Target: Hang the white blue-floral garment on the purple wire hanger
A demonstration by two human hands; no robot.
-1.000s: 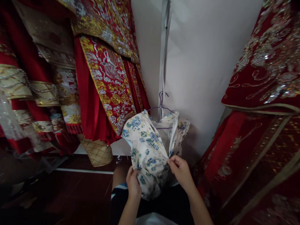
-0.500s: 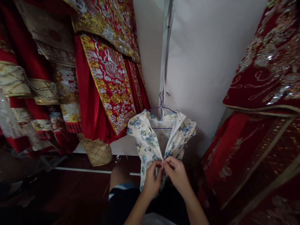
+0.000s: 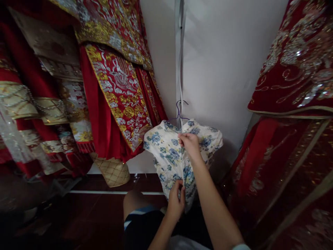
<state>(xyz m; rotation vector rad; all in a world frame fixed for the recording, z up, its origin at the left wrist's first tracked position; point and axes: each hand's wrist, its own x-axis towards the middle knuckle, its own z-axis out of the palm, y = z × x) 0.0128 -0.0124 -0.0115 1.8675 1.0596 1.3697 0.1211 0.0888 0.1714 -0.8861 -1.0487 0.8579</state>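
Note:
A white dress (image 3: 166,149) with blue flowers and short sleeves hangs on a thin purple hanger (image 3: 178,111) before me. Its lower part is out of sight behind my hands and lap. Down its middle runs a zipper (image 3: 182,168), its two sides drawn together. My right hand (image 3: 189,144) is closed in a pinch at the top of the zipper, near the neckline; the pull itself is hidden by the fingers. Lower down, my left hand (image 3: 177,198) pinches the dress fabric beside the zipper line.
Red costumes with gold and silver embroidery (image 3: 122,93) hang close on the left. More red beaded garments (image 3: 293,69) hang on the right. Behind the dress is a pale wall (image 3: 218,62) with a narrow vertical pole (image 3: 179,52). Dark red floor tiles (image 3: 91,208) lie below.
My right hand has moved up from beside my left hand to the neckline. The dress's V-shaped front opening has closed along the zipper. My left hand stays low on the dress.

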